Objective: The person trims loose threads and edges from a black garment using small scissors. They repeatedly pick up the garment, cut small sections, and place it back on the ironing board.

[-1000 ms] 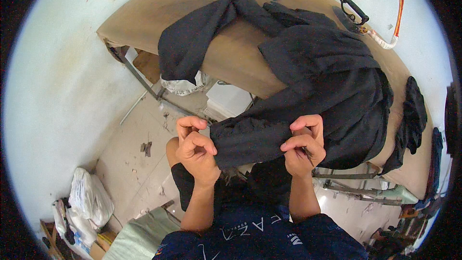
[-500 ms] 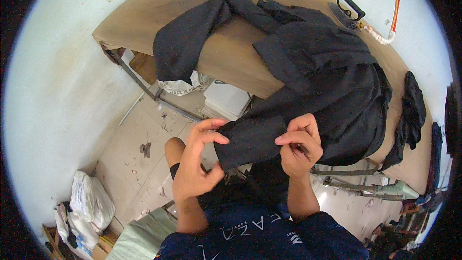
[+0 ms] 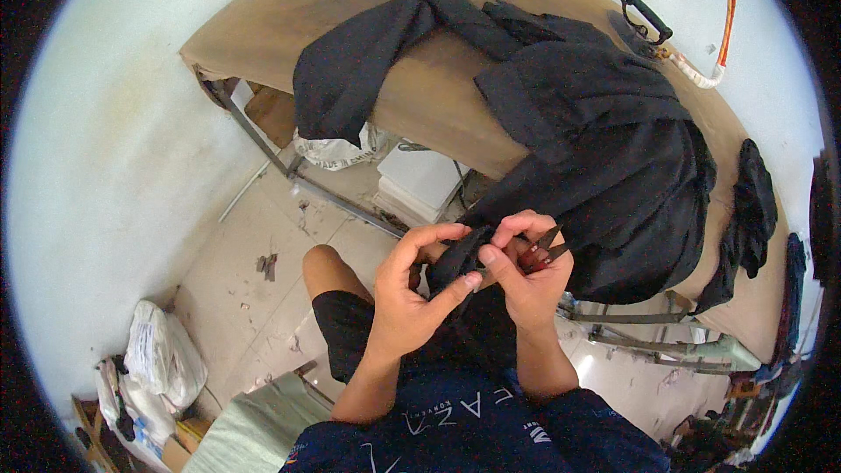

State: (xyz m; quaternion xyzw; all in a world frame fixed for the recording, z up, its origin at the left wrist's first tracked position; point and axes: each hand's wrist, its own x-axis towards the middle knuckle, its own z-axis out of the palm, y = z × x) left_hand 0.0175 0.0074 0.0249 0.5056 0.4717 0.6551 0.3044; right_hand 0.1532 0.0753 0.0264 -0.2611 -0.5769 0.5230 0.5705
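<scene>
A large black garment [image 3: 604, 201] lies spread over the board, with one end hanging down toward my lap. My left hand [image 3: 407, 298] closes its fingers and thumb around that bunched end. Pressed close on its right, my right hand [image 3: 533, 293] pinches the same cloth between thumb and forefinger. Also tucked in the right hand is a pair of thread snips [image 3: 545, 250], whose dark, parted blades point up and to the right. The fingers hide part of the folded cloth.
A brown padded ironing table [image 3: 263, 26] carries the garment, with an iron [image 3: 646, 22] at its far right. A small dark cloth piece [image 3: 752, 206] hangs off the right side. Beneath are a white stack [image 3: 416, 180] and metal bars. White plastic bags [image 3: 166, 359] stand lower left.
My hands have come together, and the end of the garment, flat between them before, is now bunched up. The snips' blades have swung into view in my right hand.
</scene>
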